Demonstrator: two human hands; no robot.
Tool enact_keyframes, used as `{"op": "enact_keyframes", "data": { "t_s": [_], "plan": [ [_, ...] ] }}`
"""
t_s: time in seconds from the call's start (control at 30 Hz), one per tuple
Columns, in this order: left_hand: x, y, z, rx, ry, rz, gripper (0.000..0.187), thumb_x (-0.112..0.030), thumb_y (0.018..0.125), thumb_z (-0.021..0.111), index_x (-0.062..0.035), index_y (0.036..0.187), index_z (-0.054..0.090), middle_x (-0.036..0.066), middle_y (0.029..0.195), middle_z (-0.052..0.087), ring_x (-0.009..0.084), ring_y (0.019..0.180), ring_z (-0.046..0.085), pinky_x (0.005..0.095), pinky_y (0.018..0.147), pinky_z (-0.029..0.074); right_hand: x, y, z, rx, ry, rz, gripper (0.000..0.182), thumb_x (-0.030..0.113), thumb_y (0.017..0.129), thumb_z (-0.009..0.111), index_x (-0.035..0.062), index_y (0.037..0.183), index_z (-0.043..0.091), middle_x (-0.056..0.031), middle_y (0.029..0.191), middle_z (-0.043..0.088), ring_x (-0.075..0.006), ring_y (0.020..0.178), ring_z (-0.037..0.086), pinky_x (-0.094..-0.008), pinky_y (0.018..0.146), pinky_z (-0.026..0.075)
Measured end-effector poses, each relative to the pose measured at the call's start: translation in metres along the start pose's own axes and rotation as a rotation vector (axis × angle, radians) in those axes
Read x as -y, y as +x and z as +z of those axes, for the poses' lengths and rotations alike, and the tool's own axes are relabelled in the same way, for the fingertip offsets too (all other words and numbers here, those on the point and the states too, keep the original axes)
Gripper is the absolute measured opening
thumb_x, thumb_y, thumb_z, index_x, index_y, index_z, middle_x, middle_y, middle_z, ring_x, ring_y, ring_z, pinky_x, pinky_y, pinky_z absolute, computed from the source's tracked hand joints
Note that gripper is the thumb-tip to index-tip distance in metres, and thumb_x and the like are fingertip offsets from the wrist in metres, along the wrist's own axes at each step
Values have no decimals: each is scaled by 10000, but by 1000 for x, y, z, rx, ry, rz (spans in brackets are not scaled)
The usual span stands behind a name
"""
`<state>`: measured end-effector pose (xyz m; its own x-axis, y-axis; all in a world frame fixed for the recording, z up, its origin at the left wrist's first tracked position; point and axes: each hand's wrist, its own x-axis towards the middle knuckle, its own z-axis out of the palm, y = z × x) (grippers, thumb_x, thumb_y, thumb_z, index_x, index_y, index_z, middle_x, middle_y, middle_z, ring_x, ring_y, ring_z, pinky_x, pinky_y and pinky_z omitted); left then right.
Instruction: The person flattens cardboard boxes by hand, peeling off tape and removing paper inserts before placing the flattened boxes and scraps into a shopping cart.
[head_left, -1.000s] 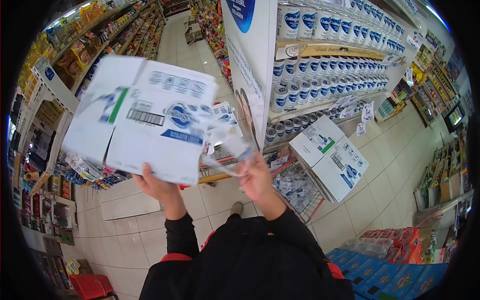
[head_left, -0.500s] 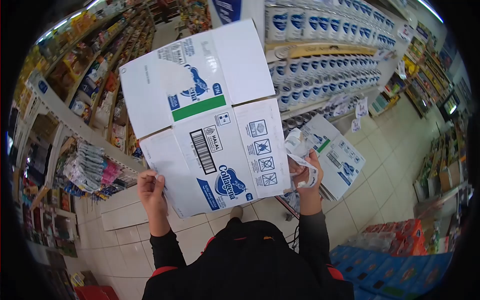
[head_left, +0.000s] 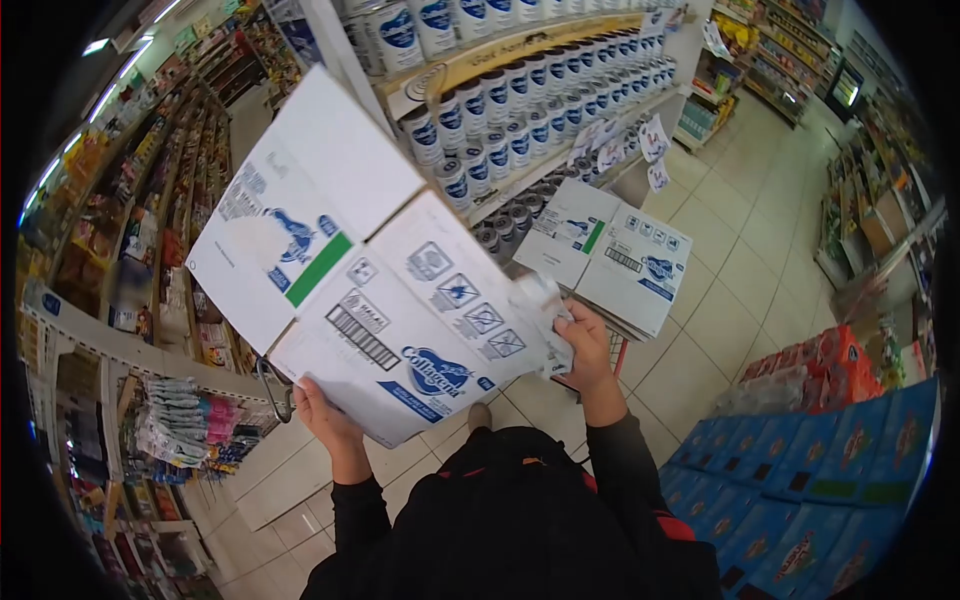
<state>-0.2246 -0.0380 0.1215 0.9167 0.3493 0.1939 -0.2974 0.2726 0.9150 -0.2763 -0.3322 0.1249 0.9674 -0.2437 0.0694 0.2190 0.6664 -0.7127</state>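
Observation:
A flattened white cardboard box [head_left: 400,290] with blue "Collagena" print and a green stripe is held up in front of me, tilted with its upper end leaning left. My left hand [head_left: 328,420] grips its lower left edge, thumb on the printed face. At the right edge, my right hand [head_left: 585,345] is closed on crumpled clear packing tape [head_left: 545,315], part of which lies against the cardboard. Whether those fingers also pinch the box edge is hidden. Beyond that hand lies a stack of similar flattened boxes [head_left: 610,250], resting on something with a red frame.
Shelves of white-and-blue tins [head_left: 520,110] stand ahead. Hanging packets [head_left: 175,420] and a shelf with a metal hook [head_left: 275,395] are close on the left. Blue cartons [head_left: 800,470] and red packs [head_left: 800,375] are piled at right. Tiled floor [head_left: 690,390] runs between.
The held box has turned counter-clockwise, its upper end swinging left. The tape, looped over my right hand before, is now bunched at the box's edge. My view has shifted, showing more blue cartons.

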Motion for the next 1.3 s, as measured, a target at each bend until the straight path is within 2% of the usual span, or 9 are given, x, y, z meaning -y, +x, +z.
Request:
{"op": "enact_keyframes", "data": {
  "t_s": [0.33, 0.4, 0.57, 0.67, 0.73, 0.8, 0.87, 1.0, 1.3],
  "plan": [
    [81, 24, -58, -8, 329, -424, 459, -401, 833, 288, 14, 960, 435, 121, 877, 506, 174, 722, 515, 274, 618, 431, 36, 36, 33, -196, 79, -188, 117, 154, 785, 481, 48, 831, 464, 16, 509, 409, -67, 383, 388, -194, 339, 304],
    [113, 38, -145, 568, -537, -736, 365, -372, 824, 333, -28, 880, 442, 81, 753, 480, 149, 601, 469, 247, 524, 401, 76, 53, 11, -336, 66, -406, 127, 188, 770, 501, 82, 747, 435, 27, 459, 344, -68, 356, 344, -207, 316, 275],
    [52, 12, -116, 420, -925, -877, 279, -268, 792, 392, -16, 909, 369, 56, 687, 393, 136, 557, 388, 244, 520, 367, 128, 59, -27, -319, -171, -550, 143, 198, 773, 491, 84, 708, 435, 11, 521, 370, -74, 453, 364, -203, 411, 297],
    [44, 16, -94, 484, -1070, -975, 298, -271, 783, 406, -13, 922, 348, 54, 669, 368, 130, 547, 375, 240, 514, 352, 65, 73, -83, -355, -288, -377, 173, 201, 767, 502, 39, 715, 469, -4, 599, 398, -91, 547, 393, -221, 501, 324],
    [33, 14, -78, 530, -1013, -1097, 291, -256, 779, 421, -5, 905, 342, 49, 640, 347, 117, 530, 366, 225, 492, 338, 12, 70, -113, -527, -726, -301, 187, 197, 737, 538, 14, 745, 499, -41, 646, 419, -158, 620, 427, -282, 583, 350],
    [15, 11, -53, 545, -975, -1105, 296, -278, 772, 429, -21, 880, 326, 43, 633, 341, 114, 519, 364, 223, 491, 333, -28, 54, -142, -309, -1573, -468, 195, 175, 697, 570, 33, 815, 507, -93, 686, 431, -240, 683, 453, -333, 640, 360],
    [6, 9, -39, 626, -925, -1133, 304, -307, 766, 436, -38, 837, 313, 40, 625, 344, 114, 508, 368, 223, 489, 332, -51, 33, -141, -334, -1493, -129, 155, 145, 678, 573, 60, 797, 523, -127, 708, 429, -304, 742, 452, -367, 668, 360],
    [-7, 0, -22, 667, -946, -1222, 342, -356, 763, 436, -41, 839, 328, 34, 609, 344, 114, 489, 364, 220, 484, 323, -103, 11, -199, -469, -1536, -391, 102, 132, 695, 556, 40, 737, 538, -130, 726, 432, -313, 691, 468, -372, 613, 382],
    [2, -17, -15, 867, -896, -1530, 398, -420, 766, 396, -29, 817, 345, 56, 623, 360, 135, 510, 398, 230, 501, 328, -121, 0, -228, -534, -1750, 279, 194, 109, 705, 512, 7, 867, 477, -230, 813, 481, -365, 752, 492, -425, 649, 395]
  ]
}}
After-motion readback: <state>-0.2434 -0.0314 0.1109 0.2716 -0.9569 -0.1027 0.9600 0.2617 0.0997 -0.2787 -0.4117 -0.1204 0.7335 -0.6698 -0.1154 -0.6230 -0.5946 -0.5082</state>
